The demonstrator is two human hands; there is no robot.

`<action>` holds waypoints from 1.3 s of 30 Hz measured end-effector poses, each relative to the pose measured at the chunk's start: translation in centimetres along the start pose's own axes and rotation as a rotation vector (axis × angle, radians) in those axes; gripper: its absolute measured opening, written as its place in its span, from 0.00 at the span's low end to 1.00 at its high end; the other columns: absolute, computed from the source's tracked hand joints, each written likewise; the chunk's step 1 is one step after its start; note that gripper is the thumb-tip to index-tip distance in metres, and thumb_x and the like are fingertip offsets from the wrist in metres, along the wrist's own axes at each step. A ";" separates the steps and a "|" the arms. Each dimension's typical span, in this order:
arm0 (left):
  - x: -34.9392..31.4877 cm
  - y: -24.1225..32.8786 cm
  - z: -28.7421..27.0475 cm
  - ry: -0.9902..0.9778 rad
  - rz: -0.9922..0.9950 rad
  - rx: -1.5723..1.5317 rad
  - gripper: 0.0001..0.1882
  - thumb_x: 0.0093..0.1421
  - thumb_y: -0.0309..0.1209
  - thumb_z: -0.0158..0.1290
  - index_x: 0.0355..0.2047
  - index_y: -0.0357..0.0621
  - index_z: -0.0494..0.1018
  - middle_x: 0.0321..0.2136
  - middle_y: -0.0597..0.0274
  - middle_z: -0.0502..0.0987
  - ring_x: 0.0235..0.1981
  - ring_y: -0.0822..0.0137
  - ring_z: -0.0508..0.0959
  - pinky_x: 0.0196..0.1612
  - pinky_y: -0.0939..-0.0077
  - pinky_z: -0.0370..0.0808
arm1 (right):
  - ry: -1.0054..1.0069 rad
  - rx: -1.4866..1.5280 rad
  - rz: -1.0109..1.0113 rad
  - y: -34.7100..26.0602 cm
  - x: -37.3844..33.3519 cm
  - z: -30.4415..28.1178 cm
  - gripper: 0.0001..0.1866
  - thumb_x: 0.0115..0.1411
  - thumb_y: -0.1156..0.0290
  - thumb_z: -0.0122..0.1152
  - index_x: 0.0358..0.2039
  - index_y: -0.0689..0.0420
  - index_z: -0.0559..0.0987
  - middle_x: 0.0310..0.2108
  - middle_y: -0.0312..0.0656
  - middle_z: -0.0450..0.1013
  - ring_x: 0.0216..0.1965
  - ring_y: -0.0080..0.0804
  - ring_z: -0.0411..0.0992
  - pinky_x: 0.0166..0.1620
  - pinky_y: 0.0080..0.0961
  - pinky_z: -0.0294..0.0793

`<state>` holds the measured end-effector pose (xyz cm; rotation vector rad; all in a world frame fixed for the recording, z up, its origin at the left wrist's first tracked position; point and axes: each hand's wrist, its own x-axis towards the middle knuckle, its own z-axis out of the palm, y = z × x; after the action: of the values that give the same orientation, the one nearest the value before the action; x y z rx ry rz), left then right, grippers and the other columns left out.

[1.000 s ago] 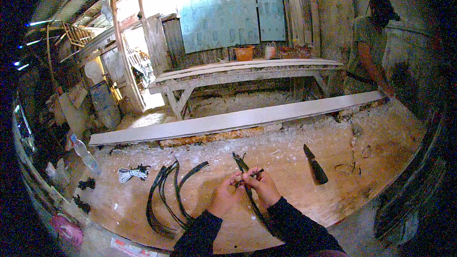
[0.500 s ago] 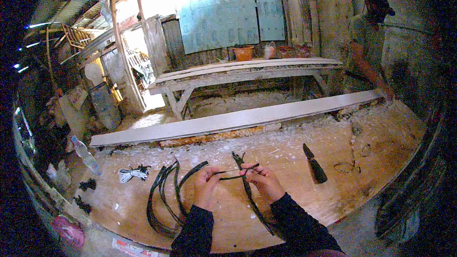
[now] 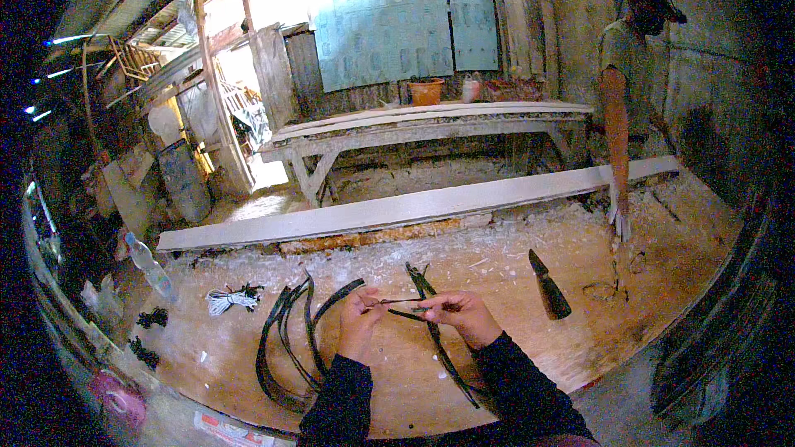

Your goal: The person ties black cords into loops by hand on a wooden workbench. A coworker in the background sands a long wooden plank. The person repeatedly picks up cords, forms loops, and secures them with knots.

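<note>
Above the wooden tabletop [image 3: 513,364], my left hand [image 3: 356,331] and my right hand [image 3: 468,317] pinch a thin dark strip [image 3: 402,300] stretched between their fingertips. Under my right hand lie narrow black strips [image 3: 443,356], running toward me in a loose bunch. Several curved black strips [image 3: 267,356] rest just left of my left hand. To the right of my right hand lies a knife [image 3: 549,285] with a dark blade and a broad dark handle. My fingertips partly hide the ends of the held strip.
A bundle of white cord [image 3: 232,301], small black bundles [image 3: 152,318] and a clear bottle [image 3: 149,267] lie left. A long pale board [image 3: 414,203] spans the far edge. At right, a co-worker [image 3: 625,54] reaches down near thin dark wire [image 3: 604,285]. Behind is a bench [image 3: 331,145].
My right fingers have shifted their hold on the strip, and its end no longer sticks out beyond them. The co-worker's arm has swung from the board's end down over the tabletop.
</note>
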<state>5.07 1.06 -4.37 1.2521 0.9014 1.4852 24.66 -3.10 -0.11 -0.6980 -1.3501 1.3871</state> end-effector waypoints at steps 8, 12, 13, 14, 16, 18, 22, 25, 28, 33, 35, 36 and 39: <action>-0.4 1.1 0.6 -0.022 -0.022 -0.030 0.18 0.44 0.18 0.51 0.37 0.42 0.62 0.23 0.67 0.69 0.25 0.77 0.69 0.25 0.87 0.64 | 0.237 -0.503 -0.171 0.5 0.4 1.1 0.11 0.45 0.76 0.58 0.32 0.56 0.70 0.15 0.27 0.61 0.19 0.16 0.60 0.24 0.16 0.61; -0.3 2.1 1.1 -0.280 -0.143 0.083 0.19 0.43 0.18 0.53 0.37 0.43 0.62 0.24 0.67 0.69 0.25 0.77 0.69 0.26 0.87 0.66 | 0.450 -0.756 -0.113 0.6 0.4 1.0 0.10 0.47 0.77 0.56 0.32 0.54 0.70 0.15 0.28 0.60 0.18 0.15 0.59 0.21 0.15 0.58; -0.5 2.5 1.3 -0.362 -0.152 0.137 0.20 0.43 0.18 0.53 0.37 0.43 0.62 0.25 0.67 0.69 0.26 0.76 0.69 0.27 0.86 0.66 | 0.473 -0.764 -0.127 0.8 0.5 0.7 0.10 0.47 0.78 0.55 0.32 0.54 0.70 0.15 0.28 0.60 0.18 0.15 0.58 0.21 0.14 0.57; -1.1 2.8 1.7 -0.429 -0.186 0.049 0.19 0.43 0.19 0.54 0.36 0.43 0.63 0.26 0.67 0.69 0.26 0.76 0.69 0.28 0.86 0.67 | 0.520 -0.737 -0.176 0.9 0.7 0.3 0.09 0.48 0.78 0.54 0.32 0.54 0.71 0.15 0.28 0.60 0.18 0.15 0.57 0.21 0.14 0.57; -2.5 3.0 2.9 -0.549 -0.161 -0.105 0.17 0.43 0.20 0.55 0.35 0.43 0.64 0.27 0.67 0.69 0.28 0.76 0.69 0.31 0.85 0.68 | 0.589 -0.667 -0.232 1.1 1.6 -0.9 0.08 0.49 0.79 0.53 0.31 0.55 0.71 0.16 0.29 0.61 0.17 0.15 0.56 0.20 0.14 0.57; -3.4 3.3 3.6 -0.648 -0.172 -0.021 0.16 0.43 0.22 0.56 0.33 0.43 0.64 0.28 0.67 0.68 0.29 0.76 0.69 0.33 0.85 0.69 | 0.571 -0.613 -0.240 1.6 1.5 -1.7 0.06 0.50 0.77 0.52 0.31 0.56 0.74 0.18 0.29 0.63 0.18 0.15 0.56 0.21 0.13 0.57; -2.9 4.2 3.2 -0.589 -0.155 0.003 0.13 0.43 0.22 0.56 0.29 0.43 0.64 0.26 0.69 0.67 0.28 0.77 0.68 0.31 0.85 0.68 | 0.545 -0.480 -0.252 2.5 1.9 -2.1 0.06 0.50 0.75 0.54 0.30 0.56 0.76 0.19 0.32 0.65 0.21 0.17 0.60 0.25 0.13 0.61; -2.0 4.2 3.1 -0.388 0.033 0.134 0.12 0.43 0.21 0.55 0.27 0.43 0.64 0.22 0.70 0.67 0.26 0.78 0.68 0.27 0.86 0.66 | 0.557 -0.591 -0.255 2.6 2.0 -2.0 0.05 0.48 0.75 0.57 0.28 0.56 0.77 0.23 0.36 0.67 0.26 0.21 0.64 0.28 0.15 0.64; -1.7 4.1 1.9 -0.124 0.086 0.670 0.10 0.42 0.21 0.55 0.23 0.42 0.64 0.17 0.69 0.66 0.22 0.78 0.68 0.24 0.87 0.64 | 0.514 -0.670 -0.357 2.3 1.6 -1.7 0.04 0.45 0.74 0.60 0.25 0.57 0.78 0.28 0.39 0.68 0.32 0.27 0.66 0.33 0.20 0.65; -0.1 2.5 0.5 0.182 0.274 0.474 0.07 0.42 0.21 0.54 0.19 0.41 0.66 0.16 0.66 0.69 0.19 0.77 0.68 0.22 0.85 0.64 | 0.151 -0.537 -0.121 1.2 0.9 -0.7 0.07 0.44 0.70 0.61 0.24 0.58 0.77 0.35 0.41 0.68 0.39 0.30 0.65 0.44 0.25 0.62; 0.2 2.0 -0.3 0.242 0.322 0.560 0.05 0.42 0.21 0.54 0.19 0.40 0.68 0.17 0.65 0.70 0.19 0.76 0.69 0.22 0.84 0.65 | -0.135 -0.431 -0.054 1.0 0.7 -0.2 0.07 0.46 0.68 0.59 0.25 0.58 0.77 0.37 0.42 0.68 0.41 0.30 0.65 0.45 0.25 0.61; 0.3 1.9 -0.7 0.252 0.302 0.600 0.05 0.42 0.21 0.54 0.20 0.40 0.68 0.17 0.65 0.71 0.20 0.75 0.70 0.23 0.84 0.66 | -0.275 -0.377 -0.018 1.0 0.6 0.1 0.08 0.47 0.67 0.59 0.26 0.58 0.77 0.39 0.42 0.68 0.42 0.31 0.64 0.46 0.25 0.61; 0.4 1.3 -1.0 0.261 0.141 0.521 0.05 0.41 0.21 0.53 0.21 0.40 0.70 0.17 0.64 0.71 0.22 0.74 0.71 0.23 0.83 0.67 | -0.376 -0.207 0.026 1.4 0.3 1.3 0.09 0.49 0.67 0.57 0.26 0.60 0.77 0.42 0.42 0.66 0.43 0.29 0.64 0.46 0.24 0.61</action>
<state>3.81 1.16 -3.28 1.5368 1.4668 1.6065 23.06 -3.07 -1.08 -0.6091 -1.8050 1.4615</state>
